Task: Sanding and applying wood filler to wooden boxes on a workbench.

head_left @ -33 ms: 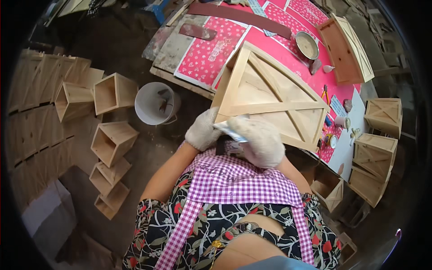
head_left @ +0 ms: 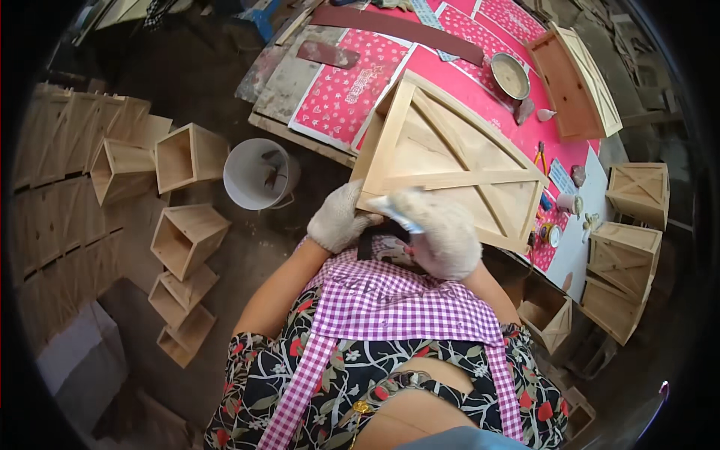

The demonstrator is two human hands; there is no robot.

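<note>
A large tapered wooden box (head_left: 450, 161) with cross braces on its side leans on the near edge of the table (head_left: 330, 97), which has a red patterned cover. My left hand (head_left: 337, 217), in a white glove, grips the box's near lower corner. My right hand (head_left: 442, 229), also gloved, holds a small pale-bladed scraper (head_left: 394, 210) against the box's lower edge, next to the left hand. The scraper's handle is hidden inside the glove.
A white bucket (head_left: 261, 174) stands on the floor left of the box. Several open wooden boxes (head_left: 187, 236) lie at the left, more (head_left: 626, 255) at the right. On the table are a metal bowl (head_left: 510, 75), another wooden box (head_left: 574, 79) and a long dark strip (head_left: 397, 26).
</note>
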